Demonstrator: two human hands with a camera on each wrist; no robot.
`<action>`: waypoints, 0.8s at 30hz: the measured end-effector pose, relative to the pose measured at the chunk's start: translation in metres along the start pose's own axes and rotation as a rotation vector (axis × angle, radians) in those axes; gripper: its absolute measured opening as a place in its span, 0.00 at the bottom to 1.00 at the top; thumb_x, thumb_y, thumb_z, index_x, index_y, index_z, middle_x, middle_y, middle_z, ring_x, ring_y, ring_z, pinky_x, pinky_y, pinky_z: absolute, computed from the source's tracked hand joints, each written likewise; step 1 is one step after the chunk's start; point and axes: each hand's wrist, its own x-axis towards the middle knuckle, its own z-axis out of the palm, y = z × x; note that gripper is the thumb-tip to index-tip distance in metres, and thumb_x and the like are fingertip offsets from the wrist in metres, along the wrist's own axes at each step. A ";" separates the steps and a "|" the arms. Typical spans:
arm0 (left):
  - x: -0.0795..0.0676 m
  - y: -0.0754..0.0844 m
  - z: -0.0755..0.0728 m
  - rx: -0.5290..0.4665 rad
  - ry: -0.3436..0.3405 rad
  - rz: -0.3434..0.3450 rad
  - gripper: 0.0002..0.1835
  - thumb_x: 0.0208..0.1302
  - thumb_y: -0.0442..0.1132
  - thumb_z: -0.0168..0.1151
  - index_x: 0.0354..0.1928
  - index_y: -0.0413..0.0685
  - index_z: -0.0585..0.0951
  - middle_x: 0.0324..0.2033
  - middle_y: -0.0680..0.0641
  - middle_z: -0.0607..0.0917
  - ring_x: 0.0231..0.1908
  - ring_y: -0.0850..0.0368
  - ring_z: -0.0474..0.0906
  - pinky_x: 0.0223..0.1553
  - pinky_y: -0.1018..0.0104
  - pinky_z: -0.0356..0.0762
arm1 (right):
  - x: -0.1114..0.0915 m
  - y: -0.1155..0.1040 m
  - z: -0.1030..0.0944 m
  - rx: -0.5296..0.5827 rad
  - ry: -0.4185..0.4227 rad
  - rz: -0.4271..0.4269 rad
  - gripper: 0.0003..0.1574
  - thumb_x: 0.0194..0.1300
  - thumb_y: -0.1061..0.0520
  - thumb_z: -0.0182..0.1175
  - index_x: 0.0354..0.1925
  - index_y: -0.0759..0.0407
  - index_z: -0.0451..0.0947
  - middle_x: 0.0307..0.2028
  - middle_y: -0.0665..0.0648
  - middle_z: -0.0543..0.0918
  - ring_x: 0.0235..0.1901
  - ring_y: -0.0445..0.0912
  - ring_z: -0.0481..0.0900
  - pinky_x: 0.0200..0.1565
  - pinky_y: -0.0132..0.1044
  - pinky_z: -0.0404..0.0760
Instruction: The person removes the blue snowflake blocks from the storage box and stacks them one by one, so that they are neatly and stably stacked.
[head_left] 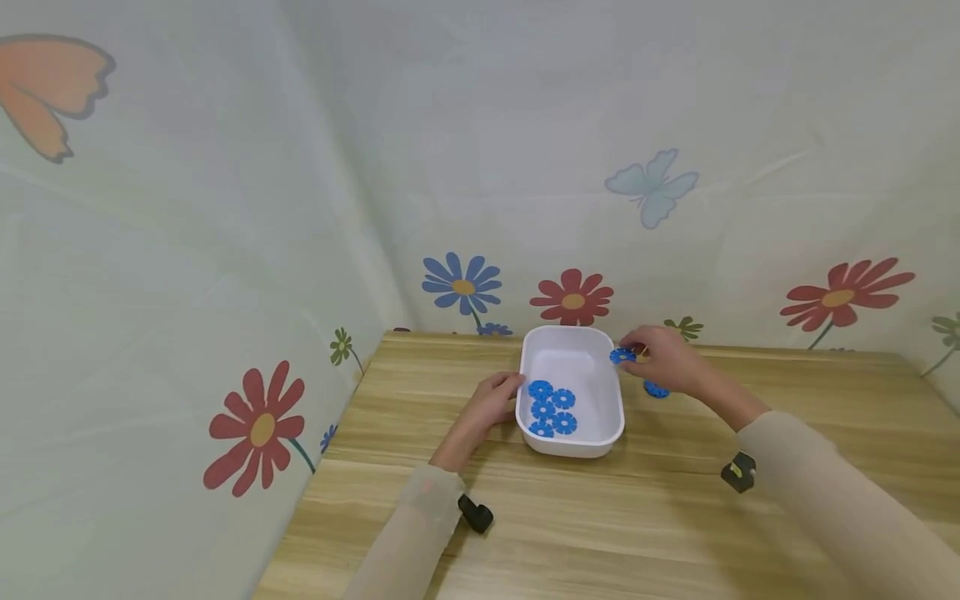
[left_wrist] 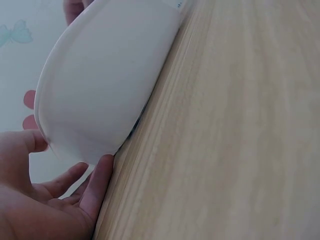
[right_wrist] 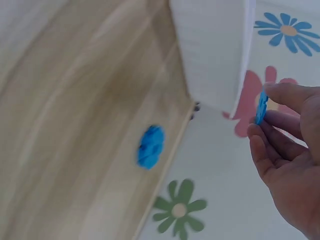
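A white plastic tub (head_left: 570, 450) stands on the table, several blue notched discs (head_left: 543, 409) lying flat in its left front part. At the tub's left wall, my left hand (head_left: 492, 402) holds it, one digit at the rim and other fingertips (left_wrist: 103, 165) low by the base. Beyond the right rim, my right hand (head_left: 666, 360) pinches another blue notched disc (right_wrist: 262, 107) between thumb and fingers, above the table. One more blue disc (head_left: 656, 389) rests on the wood right of the tub, partly covered by the right hand in the head view.
The wooden table (head_left: 675, 517) reaches a fabric backdrop (head_left: 510, 167) printed with flowers and butterflies, close behind the tub. A black wrist device (head_left: 476, 514) shows at the left sleeve and another black device (head_left: 738, 472) by the right sleeve.
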 end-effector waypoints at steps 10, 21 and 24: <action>-0.003 0.001 0.001 0.010 0.001 0.005 0.33 0.79 0.59 0.57 0.73 0.44 0.75 0.67 0.42 0.79 0.67 0.46 0.76 0.59 0.55 0.85 | -0.029 0.032 0.007 0.062 0.017 0.009 0.18 0.66 0.64 0.73 0.49 0.75 0.83 0.43 0.66 0.87 0.45 0.60 0.86 0.46 0.56 0.89; -0.006 0.003 0.001 0.017 0.002 -0.001 0.33 0.78 0.60 0.57 0.73 0.45 0.75 0.66 0.42 0.80 0.65 0.48 0.78 0.59 0.56 0.85 | -0.042 0.071 0.028 0.004 0.009 0.085 0.19 0.65 0.62 0.74 0.49 0.73 0.83 0.44 0.67 0.87 0.46 0.61 0.85 0.50 0.60 0.86; -0.005 0.003 0.000 0.013 0.002 0.002 0.32 0.78 0.59 0.57 0.72 0.45 0.75 0.65 0.42 0.80 0.65 0.48 0.78 0.58 0.56 0.85 | -0.043 0.075 0.031 -0.001 0.010 0.092 0.19 0.65 0.62 0.74 0.49 0.73 0.83 0.44 0.67 0.87 0.45 0.61 0.85 0.50 0.60 0.86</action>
